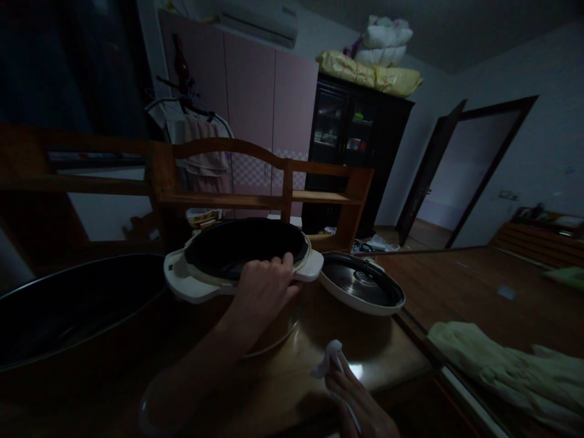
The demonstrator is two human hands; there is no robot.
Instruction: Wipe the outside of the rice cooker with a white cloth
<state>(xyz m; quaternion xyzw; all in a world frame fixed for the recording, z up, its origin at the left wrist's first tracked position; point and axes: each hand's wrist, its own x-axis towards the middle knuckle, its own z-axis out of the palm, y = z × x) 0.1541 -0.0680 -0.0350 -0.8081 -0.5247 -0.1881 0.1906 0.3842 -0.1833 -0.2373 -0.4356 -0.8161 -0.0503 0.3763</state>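
A round cooker with a pale plastic rim (191, 283) and a dark inside stands in front of me on a shiny wooden surface. My left hand (264, 283) has its fingers curled over the cooker's near rim, toward the right. Low in the view, my right hand (358, 389) pinches a crumpled white cloth or tissue (331, 359), apart from the cooker. Just right of the cooker lies a round lid (360, 286), its metal inner side up. The cooker's lower body is partly hidden by my left arm.
A large dark pan (86, 304) sits at the left, close to the cooker. Behind rises a wooden shelf frame (228, 146). A pale yellow-green cloth (497, 365) lies on the brown surface (456, 280) at the right. Farther back are pink wardrobe doors (250, 103) and a dark cabinet (356, 140).
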